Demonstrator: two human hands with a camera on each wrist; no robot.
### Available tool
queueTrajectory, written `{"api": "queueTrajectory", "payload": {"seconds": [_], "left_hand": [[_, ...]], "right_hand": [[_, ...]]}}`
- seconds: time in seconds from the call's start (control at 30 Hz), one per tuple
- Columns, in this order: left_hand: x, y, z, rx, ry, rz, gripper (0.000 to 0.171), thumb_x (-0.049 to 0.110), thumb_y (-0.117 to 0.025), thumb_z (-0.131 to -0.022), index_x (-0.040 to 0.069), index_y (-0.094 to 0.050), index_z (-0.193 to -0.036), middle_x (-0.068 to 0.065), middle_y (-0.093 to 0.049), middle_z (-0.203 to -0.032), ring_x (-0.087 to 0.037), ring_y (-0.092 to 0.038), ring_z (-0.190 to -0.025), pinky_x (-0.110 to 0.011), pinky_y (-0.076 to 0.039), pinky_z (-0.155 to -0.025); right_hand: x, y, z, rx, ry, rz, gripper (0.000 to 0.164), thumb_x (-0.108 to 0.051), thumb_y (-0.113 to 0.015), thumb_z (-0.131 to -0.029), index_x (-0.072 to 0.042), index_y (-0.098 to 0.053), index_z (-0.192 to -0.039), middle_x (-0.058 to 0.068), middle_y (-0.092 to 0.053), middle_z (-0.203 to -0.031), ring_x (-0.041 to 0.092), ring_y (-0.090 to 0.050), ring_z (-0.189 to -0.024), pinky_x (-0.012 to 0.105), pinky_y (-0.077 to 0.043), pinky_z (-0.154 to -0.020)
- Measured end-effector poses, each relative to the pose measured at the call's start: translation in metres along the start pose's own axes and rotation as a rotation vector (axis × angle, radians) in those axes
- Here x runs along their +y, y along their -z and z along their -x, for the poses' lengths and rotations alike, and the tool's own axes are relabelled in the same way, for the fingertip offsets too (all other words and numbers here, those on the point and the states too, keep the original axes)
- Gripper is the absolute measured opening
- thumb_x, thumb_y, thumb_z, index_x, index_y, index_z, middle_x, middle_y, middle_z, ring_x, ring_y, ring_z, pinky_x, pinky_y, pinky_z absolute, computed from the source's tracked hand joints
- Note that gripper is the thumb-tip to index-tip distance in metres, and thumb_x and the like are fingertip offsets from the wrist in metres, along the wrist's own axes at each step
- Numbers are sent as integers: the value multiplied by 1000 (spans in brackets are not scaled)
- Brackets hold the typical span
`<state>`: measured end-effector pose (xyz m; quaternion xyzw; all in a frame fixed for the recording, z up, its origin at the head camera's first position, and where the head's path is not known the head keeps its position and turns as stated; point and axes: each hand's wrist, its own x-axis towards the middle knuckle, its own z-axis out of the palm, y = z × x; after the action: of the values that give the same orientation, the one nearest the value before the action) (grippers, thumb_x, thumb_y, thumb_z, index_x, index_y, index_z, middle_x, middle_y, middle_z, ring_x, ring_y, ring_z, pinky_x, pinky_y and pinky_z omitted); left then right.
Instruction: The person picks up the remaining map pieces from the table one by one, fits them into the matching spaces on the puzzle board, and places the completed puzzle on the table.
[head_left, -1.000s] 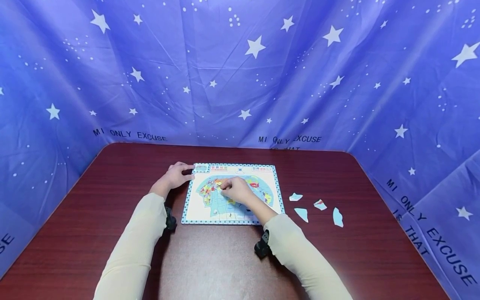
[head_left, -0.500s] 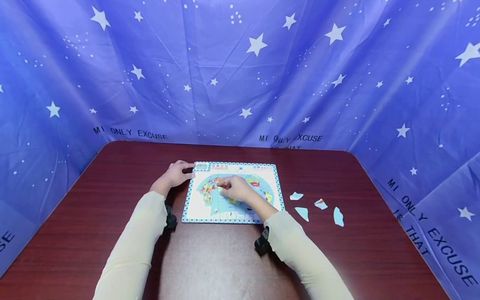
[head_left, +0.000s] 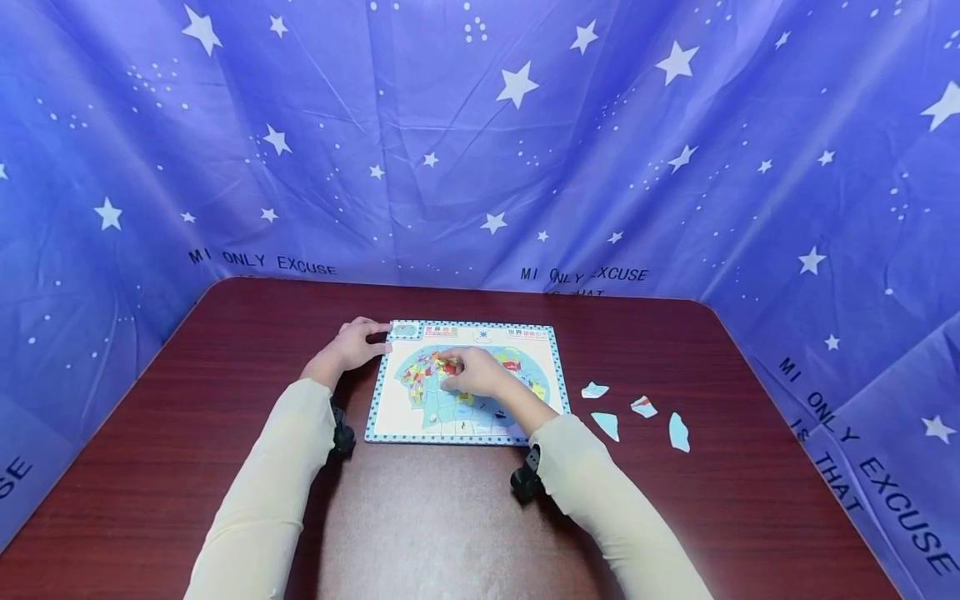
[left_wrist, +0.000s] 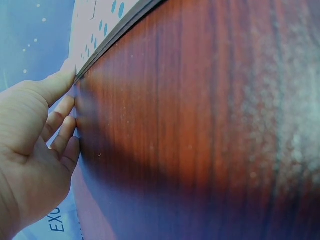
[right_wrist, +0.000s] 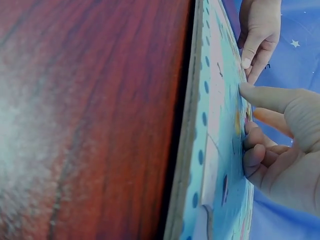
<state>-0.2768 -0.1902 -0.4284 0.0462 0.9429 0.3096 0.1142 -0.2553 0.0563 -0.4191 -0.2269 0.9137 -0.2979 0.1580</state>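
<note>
A world map puzzle board [head_left: 380, 408] with a dotted blue border lies on the table. At its upper left edge rests my left hand [head_left: 352, 345], thumb and index finger spread along the side. The left wrist view shows the thumb [left_wrist: 62, 82] right at the board's edge and the other fingers loosely bent. Over the middle of the map is my right hand [head_left: 476, 372], fingertips on the pieces, with coloured map showing between thumb and index finger. In the right wrist view, its thumb [right_wrist: 265, 96] stretches to the map while the lower fingers curl against the surface.
Several loose puzzle pieces lie right of the board: a pale blue one [head_left: 595, 390], a red-marked one [head_left: 643, 407], a triangular one [head_left: 606, 426] and a long one [head_left: 678, 432]. A starry blue curtain [head_left: 420, 208] hangs behind the brown table [head_left: 435, 517].
My right hand's thumb and index finger have spread apart over the map, showing coloured pieces between them. My left hand stays at the board's edge.
</note>
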Motion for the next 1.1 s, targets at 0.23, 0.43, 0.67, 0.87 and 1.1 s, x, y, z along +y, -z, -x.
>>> {"api": "queueTrajectory", "payload": {"seconds": [0.23, 0.43, 0.67, 0.87, 1.1], "left_hand": [[1, 2, 0, 5, -9, -5, 50, 25, -55, -95, 13, -42, -142, -20, -29, -146, -39, -22, -134, -54, -29, -107], [3, 3, 0, -4, -8, -5, 50, 25, -55, -95, 14, -42, -142, -19, -28, -147, -39, -22, -134, -54, -29, -107], [3, 2, -1, -3, -19, -8, 49, 24, -54, -96, 13, -42, -142, -20, -28, -147, -40, -22, -134, -55, -29, -106], [1, 1, -1, 4, -21, -7, 49, 25, -54, -96, 13, -43, -142, -20, -29, -146, -40, -22, -134, -55, -28, -106], [0, 1, 0, 1, -13, 1, 49, 25, -54, -96, 13, -42, -142, -20, -28, -146, -40, -22, -134, -55, -29, -106]], "right_hand": [[-2, 3, -3, -50, -19, 22, 52, -26, -69, -85, -21, -53, -134, -2, -43, -67, 9, -33, -51, 24, -33, -52], [-2, 5, -4, -61, -40, 12, 52, -27, -70, -84, -22, -54, -134, 7, -61, -98, 12, -36, -60, 26, -34, -58], [-4, 7, -4, -74, -54, 3, 48, -25, -69, -85, -21, -57, -131, 2, -56, -134, 18, -55, -108, 34, -45, -85], [-3, 6, -5, -88, -51, 16, 49, -26, -69, -85, -21, -56, -132, 3, -53, -137, 25, -50, -123, 42, -43, -99], [-3, 4, -6, -93, -47, 15, 49, -27, -69, -85, -23, -55, -132, 5, -51, -139, 25, -50, -123, 42, -43, -99]]}}
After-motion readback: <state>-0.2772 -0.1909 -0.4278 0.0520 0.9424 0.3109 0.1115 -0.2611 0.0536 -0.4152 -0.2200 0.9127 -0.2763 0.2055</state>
